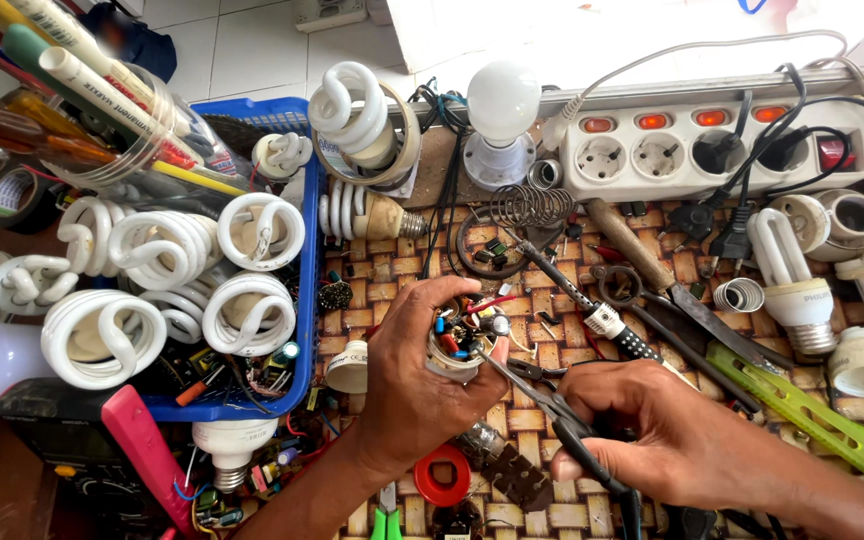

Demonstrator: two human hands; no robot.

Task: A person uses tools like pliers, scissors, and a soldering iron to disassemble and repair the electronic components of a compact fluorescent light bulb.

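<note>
Repair bench, seen from above. The left hand (414, 385) grips an opened lamp base (460, 340) near the table (392, 275) centre, its open end turned up so the small circuit parts inside face the viewer. The right hand (667, 430) is closed around the handles of thin pliers (542, 395), whose tips meet the base's rim (apparently to reach a part inside). To the left, a blue basket (307, 250) holds spiral lamp tubes (252, 315); a power strip (722, 145) lies at the far right.

opened lamp base (459, 340), white shell with the circuit board full of colourful parts facing up, dead centre; needle-nose pliers (542, 395) poke in from 4 o'clock
</note>
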